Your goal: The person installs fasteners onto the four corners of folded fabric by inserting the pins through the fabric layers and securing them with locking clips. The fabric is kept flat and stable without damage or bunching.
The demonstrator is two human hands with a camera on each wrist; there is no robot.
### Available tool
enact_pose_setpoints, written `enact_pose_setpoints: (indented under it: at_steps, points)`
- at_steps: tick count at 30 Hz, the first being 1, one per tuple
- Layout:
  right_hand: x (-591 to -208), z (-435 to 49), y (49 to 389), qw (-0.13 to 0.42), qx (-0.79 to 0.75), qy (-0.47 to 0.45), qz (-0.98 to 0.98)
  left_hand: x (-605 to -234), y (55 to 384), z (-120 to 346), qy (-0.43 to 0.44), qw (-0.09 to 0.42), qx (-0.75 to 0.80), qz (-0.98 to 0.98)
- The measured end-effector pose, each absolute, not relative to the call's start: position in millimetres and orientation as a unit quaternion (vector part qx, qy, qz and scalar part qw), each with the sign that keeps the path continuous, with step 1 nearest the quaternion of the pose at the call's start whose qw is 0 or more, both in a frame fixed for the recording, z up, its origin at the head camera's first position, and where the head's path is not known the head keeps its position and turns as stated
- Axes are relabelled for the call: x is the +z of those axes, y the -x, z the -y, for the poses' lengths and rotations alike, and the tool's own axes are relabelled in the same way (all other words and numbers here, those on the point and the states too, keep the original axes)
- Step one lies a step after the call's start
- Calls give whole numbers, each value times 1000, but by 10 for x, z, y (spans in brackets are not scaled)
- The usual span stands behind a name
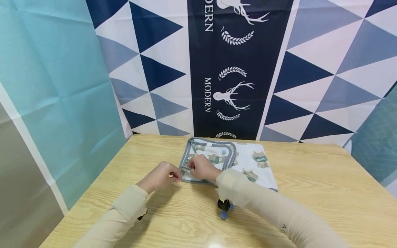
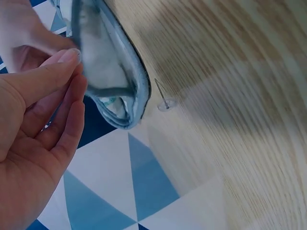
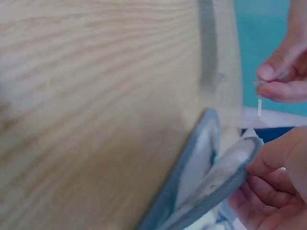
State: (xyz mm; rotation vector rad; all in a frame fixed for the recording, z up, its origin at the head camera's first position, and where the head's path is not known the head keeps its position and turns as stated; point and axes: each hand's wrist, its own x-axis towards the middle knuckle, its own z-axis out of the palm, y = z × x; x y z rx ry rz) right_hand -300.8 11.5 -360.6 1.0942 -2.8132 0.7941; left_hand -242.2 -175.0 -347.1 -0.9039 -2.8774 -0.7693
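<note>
A folded white cloth (image 1: pixel 251 155) with grey binding and a bear print lies at the back middle of the table. My right hand (image 1: pixel 202 167) pinches its bound corner, which shows lifted off the layer below in the right wrist view. Just left of the cloth, my left hand (image 1: pixel 161 175) holds a small clear-headed pin (image 3: pixel 259 104) between thumb and finger, its thin shaft pointing down. Another clear disc-headed pin (image 2: pixel 166 103) stands point up on the wood beside the cloth edge. One small blue ball (image 1: pixel 224 152) shows on the cloth's upper layer.
Two small blue balls (image 1: pixel 224 215) sit on the wooden table (image 1: pixel 173 224) below my right wrist, one partly hidden. Behind the table hangs a patterned curtain (image 1: pixel 161 69) of triangles and deer heads; a plain teal curtain (image 1: pixel 62 86) hangs on the left.
</note>
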Motion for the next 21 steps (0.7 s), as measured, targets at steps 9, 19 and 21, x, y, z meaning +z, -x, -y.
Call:
enact_pose_setpoints:
  at_steps: [9, 19, 21]
  points:
    - [-3417, -282, 3123, 18, 309, -270, 912, -3531, 2562, 1638, 238, 55, -279, 929]
    - [-3264, -419, 3229, 11, 328, -233, 916, -3405, 2789, 1462, 204, 79, -315, 924]
    - [-3292, -430, 3213, 7, 334, -235, 913, -3437, 2803, 1437, 202, 75, -322, 922]
